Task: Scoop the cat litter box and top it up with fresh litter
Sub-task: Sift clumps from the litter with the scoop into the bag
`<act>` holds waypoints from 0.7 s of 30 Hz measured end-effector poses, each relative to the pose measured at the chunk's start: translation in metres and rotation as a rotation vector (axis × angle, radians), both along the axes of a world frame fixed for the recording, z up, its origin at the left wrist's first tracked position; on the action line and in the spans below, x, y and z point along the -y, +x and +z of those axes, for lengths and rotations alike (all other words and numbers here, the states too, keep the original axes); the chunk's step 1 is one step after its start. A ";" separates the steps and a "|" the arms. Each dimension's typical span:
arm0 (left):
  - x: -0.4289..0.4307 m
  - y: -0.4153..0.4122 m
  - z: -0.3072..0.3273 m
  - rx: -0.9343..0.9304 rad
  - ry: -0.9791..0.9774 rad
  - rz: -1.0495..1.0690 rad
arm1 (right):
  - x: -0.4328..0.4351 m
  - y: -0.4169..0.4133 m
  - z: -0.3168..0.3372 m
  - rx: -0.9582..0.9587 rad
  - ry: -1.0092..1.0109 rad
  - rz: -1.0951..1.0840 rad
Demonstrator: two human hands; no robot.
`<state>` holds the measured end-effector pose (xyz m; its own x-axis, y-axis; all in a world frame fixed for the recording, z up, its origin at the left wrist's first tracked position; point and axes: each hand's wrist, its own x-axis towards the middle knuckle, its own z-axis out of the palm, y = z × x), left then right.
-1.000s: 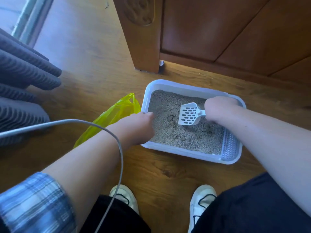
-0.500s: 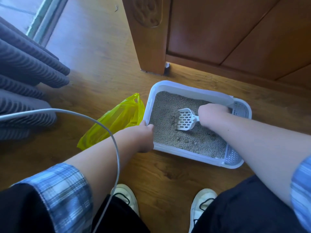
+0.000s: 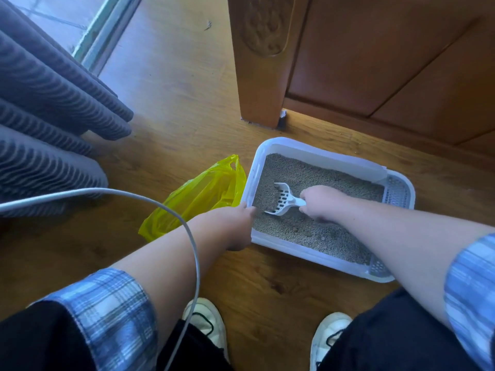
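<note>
Gripping scoop (image 3: pixel 281 201), right hand (image 3: pixel 320 203) covers handle end (left hand (image 3: pixel 235 226) holds litter box (image 3: pixel 316 153)).

The litter box (image 3: pixel 308 255) and scoop (image 3: pixel 282 202) are smooth white plastic (the scoop slotted); the litter (image 3: pixel 334 236) is grey, grainy, matt. The bag (image 3: pixel 198 202) is thin glossy yellow plastic; the floor (image 3: pixel 166 108), faintly shiny wood.

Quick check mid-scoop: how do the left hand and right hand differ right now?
The left hand grips the litter box at its near-left rim; the right hand grips the scoop by its handle. The left hand sits at the box's edge, mostly outside; the right hand is inside, over the litter. Both have fingers curled round white plastic.
</note>
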<state>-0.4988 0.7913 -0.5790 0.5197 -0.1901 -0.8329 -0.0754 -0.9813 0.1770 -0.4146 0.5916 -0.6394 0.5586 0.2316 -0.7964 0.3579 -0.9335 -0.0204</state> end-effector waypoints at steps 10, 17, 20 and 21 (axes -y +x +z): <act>0.002 0.009 -0.006 -0.002 -0.037 0.081 | 0.024 0.018 0.007 -0.126 0.189 -0.041; 0.014 0.016 -0.008 0.007 -0.019 0.101 | 0.055 0.039 0.018 -0.087 0.141 -0.067; 0.018 0.021 -0.009 0.007 0.000 0.113 | 0.062 0.047 0.024 -0.077 0.130 -0.067; 0.019 0.022 -0.008 0.009 0.011 0.114 | 0.064 0.048 0.025 -0.080 0.128 -0.066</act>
